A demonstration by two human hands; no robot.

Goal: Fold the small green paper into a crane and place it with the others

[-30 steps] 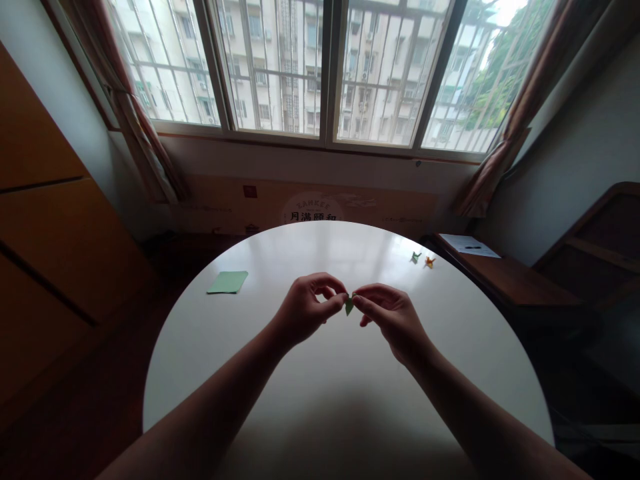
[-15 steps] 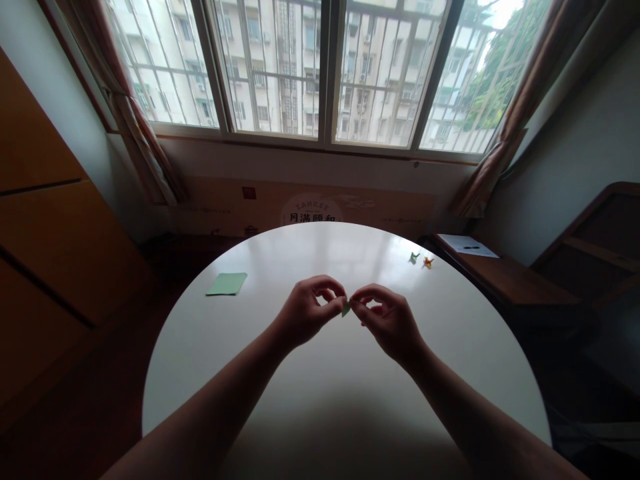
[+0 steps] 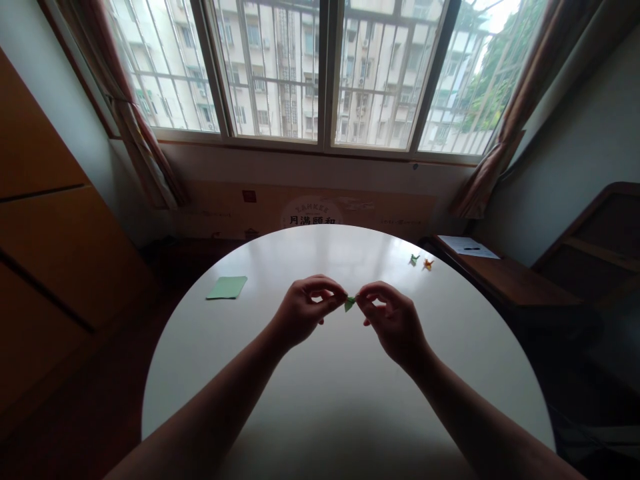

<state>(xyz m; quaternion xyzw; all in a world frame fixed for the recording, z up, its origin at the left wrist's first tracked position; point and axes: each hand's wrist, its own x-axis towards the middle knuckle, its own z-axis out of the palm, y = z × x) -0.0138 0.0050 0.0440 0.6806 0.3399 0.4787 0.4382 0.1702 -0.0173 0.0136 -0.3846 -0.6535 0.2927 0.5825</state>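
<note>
Above the middle of the white round table (image 3: 320,387), a small green folded paper piece (image 3: 349,304) is pinched between both hands. My left hand (image 3: 313,307) grips its left end between thumb and forefinger. On the other side, my right hand (image 3: 390,308) pinches the right end with thumb and index finger. The paper's body hangs as a small pointed shape between the fingertips; its ends are hidden by the fingers. Farther back on the right stand a green folded paper bird (image 3: 415,259) and an orange folded paper bird (image 3: 429,265).
A stack of green square paper (image 3: 227,288) lies at the table's left. Beyond the right edge, a wooden side table (image 3: 500,280) bears a white sheet (image 3: 467,247) with a dark pen on it. A barred window and tied curtains are behind.
My hands have moved slightly apart, the right one shifting a little to the right. More of the green folded paper now shows between the fingertips.
</note>
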